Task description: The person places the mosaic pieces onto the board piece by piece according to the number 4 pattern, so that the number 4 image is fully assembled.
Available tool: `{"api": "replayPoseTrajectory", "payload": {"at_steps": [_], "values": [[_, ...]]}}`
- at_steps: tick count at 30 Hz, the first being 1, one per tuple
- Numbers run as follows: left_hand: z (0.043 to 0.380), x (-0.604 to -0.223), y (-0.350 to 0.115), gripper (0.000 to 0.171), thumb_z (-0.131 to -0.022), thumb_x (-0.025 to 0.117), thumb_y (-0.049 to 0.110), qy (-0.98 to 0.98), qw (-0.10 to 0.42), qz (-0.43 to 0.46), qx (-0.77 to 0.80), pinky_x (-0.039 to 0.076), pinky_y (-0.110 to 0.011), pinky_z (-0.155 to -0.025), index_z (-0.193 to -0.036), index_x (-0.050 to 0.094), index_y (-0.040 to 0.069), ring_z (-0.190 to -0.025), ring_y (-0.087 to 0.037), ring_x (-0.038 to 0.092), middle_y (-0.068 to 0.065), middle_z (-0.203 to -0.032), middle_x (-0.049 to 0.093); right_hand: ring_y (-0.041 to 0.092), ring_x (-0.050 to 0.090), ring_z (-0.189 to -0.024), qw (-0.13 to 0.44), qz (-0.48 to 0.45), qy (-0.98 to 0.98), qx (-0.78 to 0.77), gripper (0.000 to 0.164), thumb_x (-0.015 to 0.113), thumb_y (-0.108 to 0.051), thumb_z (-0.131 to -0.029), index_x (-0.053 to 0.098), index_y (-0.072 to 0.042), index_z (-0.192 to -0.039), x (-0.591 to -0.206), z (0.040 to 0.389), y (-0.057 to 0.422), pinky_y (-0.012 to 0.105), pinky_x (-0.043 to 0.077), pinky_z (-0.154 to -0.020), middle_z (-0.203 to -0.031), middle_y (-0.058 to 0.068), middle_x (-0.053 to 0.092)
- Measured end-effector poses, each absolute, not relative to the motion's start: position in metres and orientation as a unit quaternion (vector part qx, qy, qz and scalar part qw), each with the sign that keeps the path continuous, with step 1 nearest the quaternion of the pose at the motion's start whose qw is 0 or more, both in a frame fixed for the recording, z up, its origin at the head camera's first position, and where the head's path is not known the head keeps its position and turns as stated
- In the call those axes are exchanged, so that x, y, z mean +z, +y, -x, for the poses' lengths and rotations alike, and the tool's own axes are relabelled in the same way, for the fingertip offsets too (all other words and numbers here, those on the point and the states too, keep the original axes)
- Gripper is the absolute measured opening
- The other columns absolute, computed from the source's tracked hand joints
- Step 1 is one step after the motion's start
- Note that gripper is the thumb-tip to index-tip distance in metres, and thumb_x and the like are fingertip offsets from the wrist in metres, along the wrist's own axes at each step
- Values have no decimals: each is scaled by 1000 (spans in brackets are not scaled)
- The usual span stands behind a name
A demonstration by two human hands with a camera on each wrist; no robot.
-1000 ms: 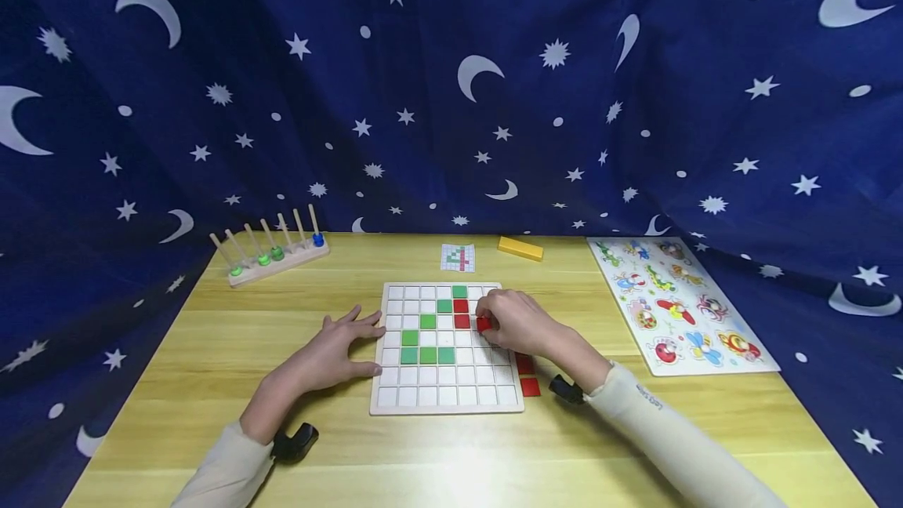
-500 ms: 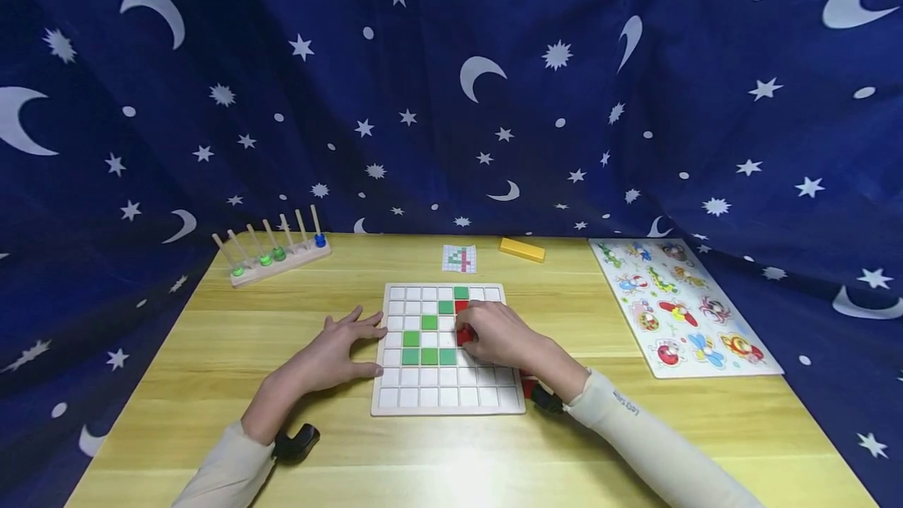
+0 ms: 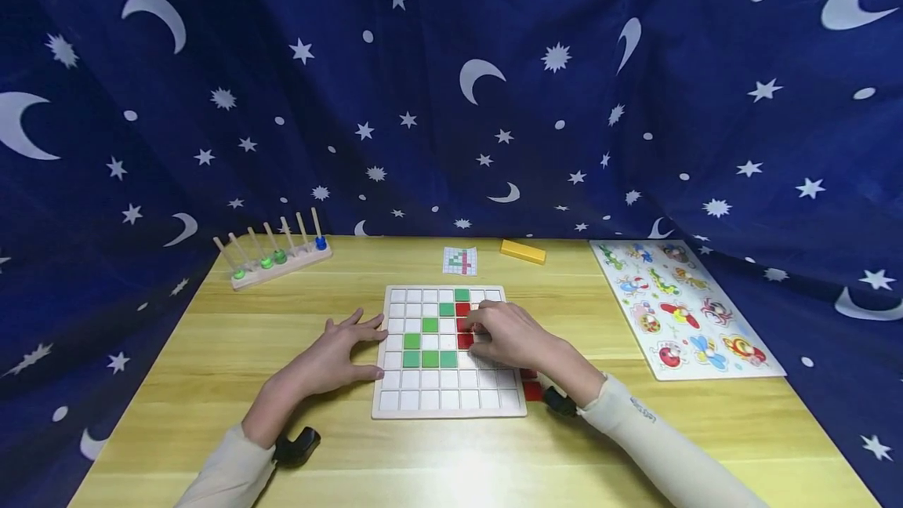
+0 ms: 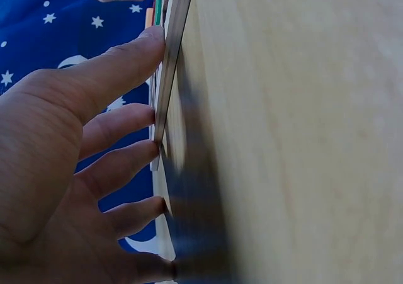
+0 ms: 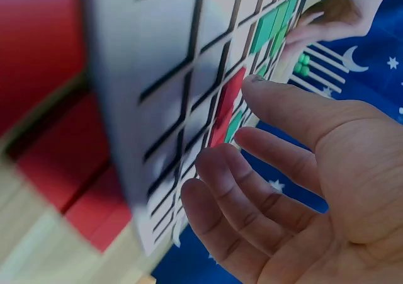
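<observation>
A white gridded board (image 3: 448,400) lies on the table, holding green tiles (image 3: 429,359) in a stepped shape and a column of red tiles (image 3: 462,309). My right hand (image 3: 518,333) is over its right half, fingertips right at the lowest red tile (image 3: 465,341), which lies in its square. In the right wrist view the thumb (image 5: 277,101) stands at the red column's end, with loosely bent fingers and nothing held between them. My left hand (image 3: 331,359) is spread along the board's left side; in the left wrist view its thumb (image 4: 119,70) touches the board's edge (image 4: 175,45).
More red tiles (image 3: 532,391) lie against the board's right side, partly under the right wrist. Behind the board are a small pattern card (image 3: 460,261) and a yellow block (image 3: 523,252). A peg rack with rings (image 3: 282,264) stands back left, an insect picture puzzle (image 3: 680,312) at right.
My right hand carried a red tile leftward and set it at the bottom of the red column, then loosened its fingers and drew slightly right. The left hand stayed in place.
</observation>
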State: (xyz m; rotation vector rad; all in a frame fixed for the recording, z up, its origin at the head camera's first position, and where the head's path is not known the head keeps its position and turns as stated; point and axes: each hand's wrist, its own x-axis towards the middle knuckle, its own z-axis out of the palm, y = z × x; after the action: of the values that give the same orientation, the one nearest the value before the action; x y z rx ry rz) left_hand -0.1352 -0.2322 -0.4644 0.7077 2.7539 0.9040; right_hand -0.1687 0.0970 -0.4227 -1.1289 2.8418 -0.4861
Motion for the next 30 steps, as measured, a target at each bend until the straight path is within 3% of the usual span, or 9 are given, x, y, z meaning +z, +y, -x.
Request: {"api": "replayPoseTrajectory", "payload": {"at_steps": [5, 15, 24, 30], "values": [[135, -465, -230, 61, -82, 84, 34, 921, 80, -235, 301, 4, -78, -106, -135, 64, 9, -146, -43, 21, -9, -154, 41, 11, 45, -66, 17, 344, 927, -147, 16, 81, -12, -82, 72, -9, -95, -416, 166, 121, 28, 38, -56, -79, 2, 59], [136, -464, -230, 63, -81, 85, 33, 921, 78, -236, 300, 6, -78, -105, -134, 64, 8, -146, -43, 21, -9, -154, 42, 9, 42, -61, 24, 318, 940, -124, 17, 81, -7, -76, 65, -11, -79, -414, 160, 160, 26, 34, -52, -67, -2, 50], [136, -466, -232, 63, -81, 84, 33, 919, 76, -237, 305, 5, -78, -105, -135, 64, 8, -147, -43, 21, -8, -154, 42, 12, 52, -68, 14, 298, 945, -137, 16, 79, -6, -80, 74, -7, -95, -423, 166, 165, 32, 46, -59, -84, 1, 65], [137, -466, -231, 62, -81, 84, 34, 921, 78, -235, 300, 5, -78, -106, -134, 65, 9, -147, -42, 21, -7, -154, 42, 12, 50, -68, 18, 301, 944, -134, 16, 78, -7, -82, 74, -7, -98, -427, 173, 163, 30, 44, -59, -85, 0, 63]]}}
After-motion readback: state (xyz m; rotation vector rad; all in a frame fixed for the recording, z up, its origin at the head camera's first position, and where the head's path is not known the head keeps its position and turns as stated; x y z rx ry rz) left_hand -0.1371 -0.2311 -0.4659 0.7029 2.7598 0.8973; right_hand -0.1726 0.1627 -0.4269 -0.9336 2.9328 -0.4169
